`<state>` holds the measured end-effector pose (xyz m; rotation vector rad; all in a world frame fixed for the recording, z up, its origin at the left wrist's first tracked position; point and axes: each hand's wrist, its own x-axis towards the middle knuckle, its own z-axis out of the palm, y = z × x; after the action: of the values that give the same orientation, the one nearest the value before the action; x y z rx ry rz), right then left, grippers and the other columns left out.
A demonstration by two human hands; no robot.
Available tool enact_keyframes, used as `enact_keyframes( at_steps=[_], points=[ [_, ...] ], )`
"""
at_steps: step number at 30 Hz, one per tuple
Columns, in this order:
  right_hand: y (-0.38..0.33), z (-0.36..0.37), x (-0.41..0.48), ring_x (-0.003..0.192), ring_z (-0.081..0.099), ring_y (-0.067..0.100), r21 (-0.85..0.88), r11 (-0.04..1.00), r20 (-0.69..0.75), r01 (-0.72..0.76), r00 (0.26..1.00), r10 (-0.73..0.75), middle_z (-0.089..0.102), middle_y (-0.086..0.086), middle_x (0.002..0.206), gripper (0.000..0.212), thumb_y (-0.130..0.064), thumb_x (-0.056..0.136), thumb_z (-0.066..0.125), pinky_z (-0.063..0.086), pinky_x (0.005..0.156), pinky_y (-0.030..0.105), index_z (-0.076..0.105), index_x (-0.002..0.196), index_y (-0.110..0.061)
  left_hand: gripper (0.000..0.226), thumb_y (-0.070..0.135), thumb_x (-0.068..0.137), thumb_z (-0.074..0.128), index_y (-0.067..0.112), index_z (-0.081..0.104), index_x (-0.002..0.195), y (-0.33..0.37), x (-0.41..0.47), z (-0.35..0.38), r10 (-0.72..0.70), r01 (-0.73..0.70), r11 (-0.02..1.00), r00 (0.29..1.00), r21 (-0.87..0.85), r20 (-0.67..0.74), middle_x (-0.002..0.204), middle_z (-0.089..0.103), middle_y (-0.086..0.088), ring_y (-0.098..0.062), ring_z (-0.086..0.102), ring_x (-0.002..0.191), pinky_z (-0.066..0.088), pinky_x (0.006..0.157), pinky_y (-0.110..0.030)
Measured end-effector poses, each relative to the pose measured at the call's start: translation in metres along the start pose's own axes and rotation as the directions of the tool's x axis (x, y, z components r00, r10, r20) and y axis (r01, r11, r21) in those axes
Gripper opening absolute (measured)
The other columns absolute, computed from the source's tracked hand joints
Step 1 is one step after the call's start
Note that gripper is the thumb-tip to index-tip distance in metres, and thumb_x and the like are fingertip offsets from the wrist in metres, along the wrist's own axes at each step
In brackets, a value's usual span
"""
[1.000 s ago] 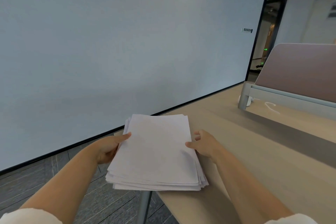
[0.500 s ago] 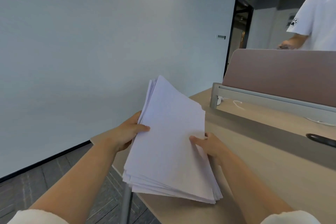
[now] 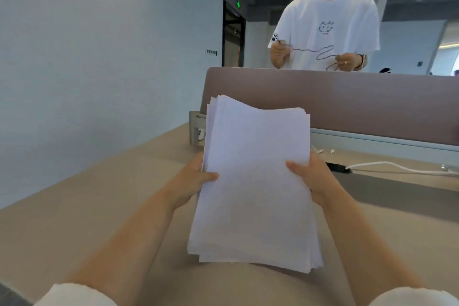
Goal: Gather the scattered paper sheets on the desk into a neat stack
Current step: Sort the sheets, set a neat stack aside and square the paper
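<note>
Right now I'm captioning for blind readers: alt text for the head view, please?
Both hands, left hand and right hand, grip a paper stack by its sides, tilted up over a desk. Beyond a divider panel stands a person in white.

The stack of paper (image 3: 255,181) hides most fingers of the left hand (image 3: 191,181) and right hand (image 3: 310,179) behind it. Beyond the stack, the divider panel (image 3: 347,102) conceals the standing person (image 3: 327,32) below the waist, and the white cable (image 3: 397,167) runs off the right edge.

A pale blue wall (image 3: 99,45) filled the frame's left; a mauve partition (image 3: 360,102) crossed the beige desk (image 3: 74,218), a dark doorway (image 3: 232,37) beyond.
</note>
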<state>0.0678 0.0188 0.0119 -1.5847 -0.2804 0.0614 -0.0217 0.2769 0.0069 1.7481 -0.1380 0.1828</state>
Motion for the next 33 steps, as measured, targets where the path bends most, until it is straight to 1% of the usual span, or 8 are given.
enact_keyframes(
  at_steps=[8,12,17,20,23,26,29,33],
  points=[
    [-0.039,-0.071,-0.025,0.074,0.069,-0.001,-0.080,0.949,-0.235,0.304,0.920,-0.314,0.069,-0.011,0.094,0.023,-0.005,0.087,0.062,0.055,0.063,0.018,0.060,0.103,-0.022,0.033,0.006,0.088,0.059,0.034,0.058,0.106,0.048,0.048,0.086,0.311,-0.320,0.940,0.946,-0.117,-0.094,0.099,0.072,0.015,-0.007,0.068,0.094,0.057,0.079,-0.026],
    [-0.040,-0.095,-0.034,0.091,0.069,0.013,-0.112,0.945,-0.229,0.308,0.917,-0.326,0.070,-0.002,0.107,0.029,-0.012,0.086,0.066,0.056,0.075,0.031,0.060,0.115,-0.014,0.016,0.034,0.092,0.053,0.032,0.060,0.106,0.056,0.056,0.116,0.313,-0.336,0.926,0.938,-0.171,-0.149,0.099,0.072,0.016,-0.007,0.068,0.096,0.054,0.079,-0.027],
    [-0.053,-0.117,-0.033,0.075,0.068,0.008,0.004,0.942,-0.224,0.337,0.918,-0.327,0.071,-0.011,0.083,0.012,-0.021,0.089,0.062,0.053,0.070,0.032,0.059,0.100,-0.018,0.057,0.063,0.092,0.027,0.019,0.062,0.079,0.065,0.076,0.120,0.180,-0.299,0.894,0.922,-0.334,-0.343,0.083,0.065,0.002,-0.017,0.061,0.078,0.048,0.074,-0.029],
    [-0.059,-0.118,-0.032,0.082,0.067,0.014,0.005,0.946,-0.221,0.323,0.923,-0.314,0.071,-0.007,0.087,0.060,-0.058,0.063,0.074,0.052,0.076,0.038,0.059,0.103,-0.015,0.067,0.062,0.094,0.015,0.013,0.057,0.075,0.068,0.083,0.117,0.086,-0.247,0.901,0.908,-0.357,-0.411,0.071,0.056,-0.006,-0.018,0.054,0.061,0.046,0.057,-0.020],
    [-0.054,-0.114,-0.030,0.091,0.069,0.018,0.037,0.951,-0.201,0.307,0.934,-0.294,0.071,-0.002,0.101,0.095,-0.072,0.043,0.076,0.055,0.078,0.038,0.058,0.115,-0.013,0.058,0.066,0.092,0.024,0.025,0.065,0.086,0.067,0.082,0.119,-0.043,-0.089,0.897,0.957,-0.434,-0.286,0.086,0.067,0.002,-0.020,0.064,0.083,0.050,0.080,-0.033],
    [-0.050,-0.111,-0.028,0.096,0.070,0.019,0.099,0.947,-0.169,0.306,0.943,-0.287,0.073,-0.003,0.104,0.068,-0.060,0.059,0.076,0.057,0.076,0.032,0.062,0.111,-0.020,0.043,0.057,0.094,0.033,0.025,0.062,0.095,0.067,0.077,0.121,0.043,-0.106,0.904,0.987,-0.413,-0.157,0.091,0.067,0.006,-0.019,0.062,0.087,0.049,0.076,-0.034],
    [-0.057,-0.105,-0.028,0.100,0.069,0.022,0.119,0.954,-0.175,0.276,0.951,-0.254,0.071,0.000,0.110,0.086,-0.067,0.049,0.077,0.056,0.083,0.040,0.060,0.119,-0.020,0.040,0.058,0.088,0.045,0.022,0.063,0.092,0.077,0.072,0.117,0.071,-0.103,0.887,0.994,-0.451,-0.087,0.090,0.064,0.000,-0.024,0.059,0.090,0.048,0.080,-0.039],
    [-0.079,-0.102,-0.031,0.100,0.069,0.021,0.098,0.938,-0.219,0.331,0.927,-0.304,0.070,0.001,0.111,0.069,-0.063,0.065,0.071,0.055,0.084,0.040,0.059,0.118,-0.020,0.061,0.060,0.095,0.017,0.026,0.067,0.098,0.099,0.076,0.111,0.077,-0.155,0.858,0.982,-0.489,-0.175,0.091,0.075,0.005,-0.014,0.072,0.085,0.052,0.079,-0.035]
  ],
)
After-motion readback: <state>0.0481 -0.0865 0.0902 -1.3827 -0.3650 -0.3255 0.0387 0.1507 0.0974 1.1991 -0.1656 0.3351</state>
